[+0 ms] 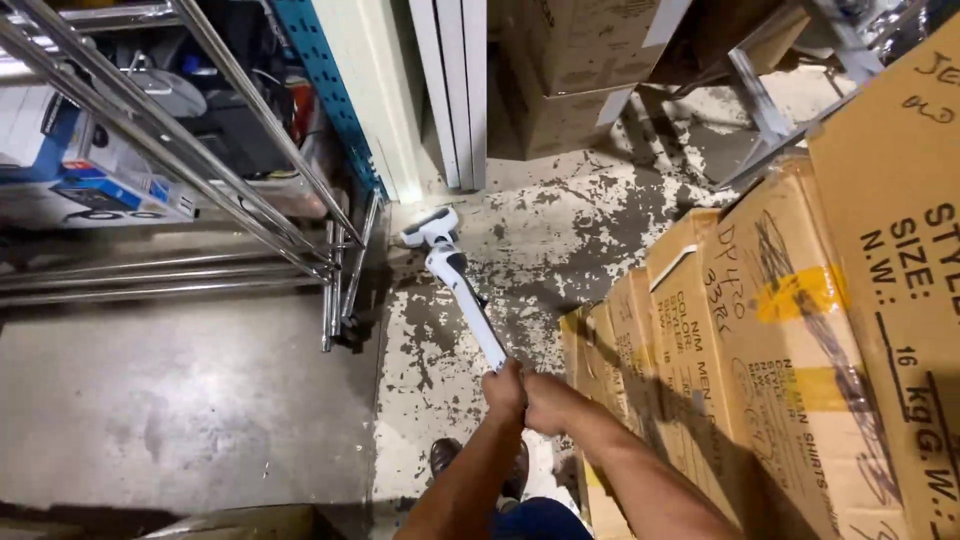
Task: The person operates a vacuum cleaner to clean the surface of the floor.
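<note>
Both of my hands are wrapped around the handle end of the white stick vacuum [462,288], left hand [503,388] in front, right hand [543,400] just behind it and touching. Left of the vacuum I see the chrome rack [200,180] on grey floor [180,400]; the vacuum's head sits by the rack's foot on flaking paint. Right of the vacuum, a row of cardboard boxes [780,330] stands close.

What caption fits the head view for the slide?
Both hands, left hand and right hand, grip a white stick vacuum on a flaking concrete floor beside stacked cardboard boxes.
</note>
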